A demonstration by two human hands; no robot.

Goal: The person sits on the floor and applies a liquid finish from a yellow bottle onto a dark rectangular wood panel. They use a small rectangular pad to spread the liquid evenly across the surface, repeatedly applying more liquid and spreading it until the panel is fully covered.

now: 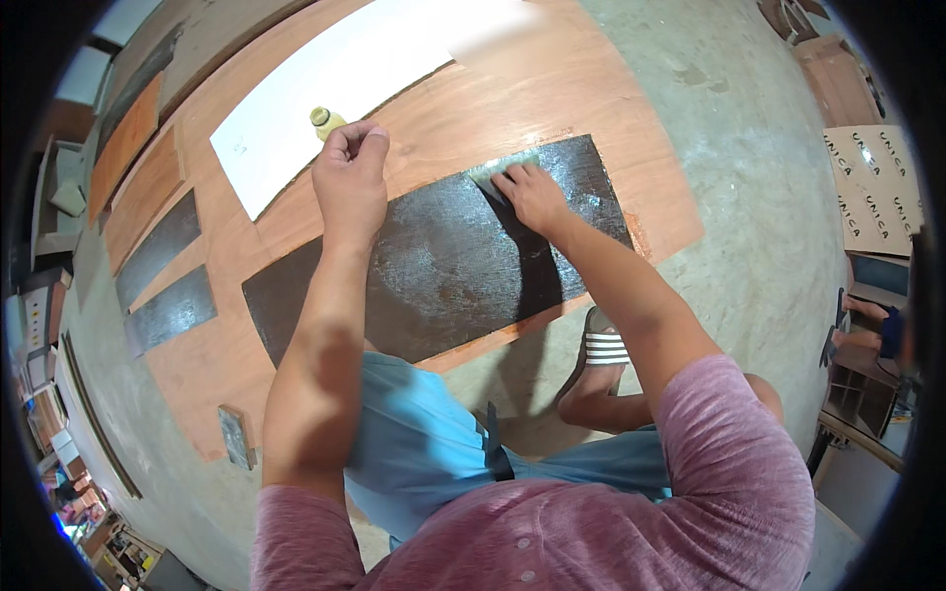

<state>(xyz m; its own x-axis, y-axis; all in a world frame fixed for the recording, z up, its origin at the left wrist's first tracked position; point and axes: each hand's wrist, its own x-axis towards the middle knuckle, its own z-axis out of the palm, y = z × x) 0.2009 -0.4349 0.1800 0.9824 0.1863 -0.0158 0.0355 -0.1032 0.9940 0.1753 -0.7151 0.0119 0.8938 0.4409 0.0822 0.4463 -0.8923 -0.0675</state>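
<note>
A long dark-coated board [434,266] with a wet-looking shine lies in front of me. My right hand [532,197] presses a pale, greenish flat piece [507,164] onto its far right part; whether this is a pad or a sheet I cannot tell. Above the board's far edge, my left hand [353,182] is closed with its fingers curled in, and what they hold, if anything, is hidden. Just beyond those fingers is an uncapped yellowish bottle [325,122], its lower part partly covered by the hand.
Under the board lies a larger brown wooden panel [650,187], with a white sheet [296,108] on its far side. Smaller dark boards [172,310] lie left. A small grey-faced block [236,436] stands near my left elbow. My sandalled foot [603,350] is beside the panel.
</note>
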